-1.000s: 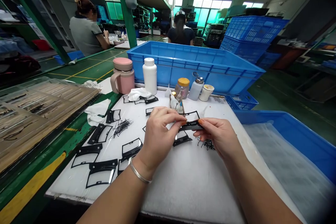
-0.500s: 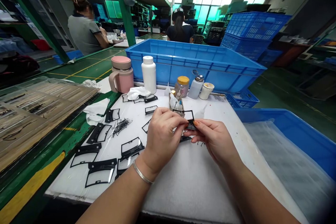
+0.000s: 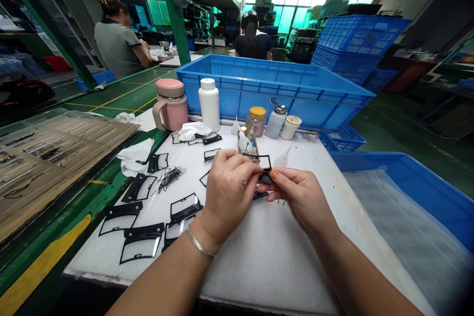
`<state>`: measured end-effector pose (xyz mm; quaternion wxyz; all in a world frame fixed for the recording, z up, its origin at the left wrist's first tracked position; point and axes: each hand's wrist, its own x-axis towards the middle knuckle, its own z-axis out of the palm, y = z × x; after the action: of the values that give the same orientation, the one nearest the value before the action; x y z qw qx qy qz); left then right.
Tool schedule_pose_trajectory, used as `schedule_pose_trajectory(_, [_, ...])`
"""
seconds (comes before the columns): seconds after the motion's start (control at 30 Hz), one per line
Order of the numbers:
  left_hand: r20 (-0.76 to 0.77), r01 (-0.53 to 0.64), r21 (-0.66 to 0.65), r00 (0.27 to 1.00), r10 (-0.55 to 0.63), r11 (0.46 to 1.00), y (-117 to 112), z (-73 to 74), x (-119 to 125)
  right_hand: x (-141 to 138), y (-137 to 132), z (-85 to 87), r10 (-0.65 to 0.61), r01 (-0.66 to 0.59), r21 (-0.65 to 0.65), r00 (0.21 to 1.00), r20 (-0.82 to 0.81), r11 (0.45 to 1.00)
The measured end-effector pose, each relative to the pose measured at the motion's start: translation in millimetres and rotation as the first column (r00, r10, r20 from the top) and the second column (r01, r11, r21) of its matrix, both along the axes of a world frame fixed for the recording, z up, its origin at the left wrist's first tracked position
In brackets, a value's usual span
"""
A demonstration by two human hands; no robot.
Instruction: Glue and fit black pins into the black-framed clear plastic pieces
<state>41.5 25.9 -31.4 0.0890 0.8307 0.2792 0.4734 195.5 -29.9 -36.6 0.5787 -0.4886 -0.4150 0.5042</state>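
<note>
My left hand (image 3: 227, 192) and my right hand (image 3: 298, 195) meet above the white foam mat (image 3: 266, 252). Both pinch a small black plastic frame part (image 3: 265, 177) between their fingertips; most of it is hidden by the fingers. A silver bangle sits on my left wrist. Several black-rimmed clear frame parts (image 3: 142, 242) lie on the mat to the left. A heap of thin black wire bits (image 3: 169, 177) lies beside them. Another black part (image 3: 260, 195) lies under my hands.
A pink mug (image 3: 171, 104), a white bottle (image 3: 209, 104), a yellow-lidded jar (image 3: 256, 121) and a dispenser bottle (image 3: 276, 119) stand at the mat's far edge before a big blue crate (image 3: 274, 90). A lined blue bin (image 3: 407, 217) sits right. Two people work at the back.
My hands have drawn closer together over the black part, so that less of it shows. The view has shifted slightly.
</note>
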Motion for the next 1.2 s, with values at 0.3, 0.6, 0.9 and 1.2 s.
schedule_pose_trajectory(0.3, [-0.047, 0.004, -0.003, 0.999, -0.004, 1.0, -0.9, 1.8, 0.1, -2.6, -0.9, -1.0, -0.048, 0.046, 0.029, 0.995, 0.083, 0.999])
schedule_pose_trajectory(0.6, [-0.052, 0.036, -0.277, 0.997, -0.052, 0.96, 2.6, -0.6, 1.2, -1.2, 0.7, 1.5, -0.138, 0.124, 0.075, 0.966, 0.221, 0.989])
schedule_pose_trajectory(0.9, [0.108, 0.058, -0.409, 0.994, -0.014, 0.911, 4.3, 2.1, 1.0, 1.5, 2.2, -2.6, -0.09, 0.086, 0.059, 0.993, 0.078, 0.995])
schedule_pose_trajectory(1.2, [0.076, 0.064, -0.391, 0.996, -0.037, 0.918, 3.7, 0.7, 2.1, -1.2, 2.7, -3.0, -0.064, 0.057, 0.08, 0.994, 0.087, 0.995])
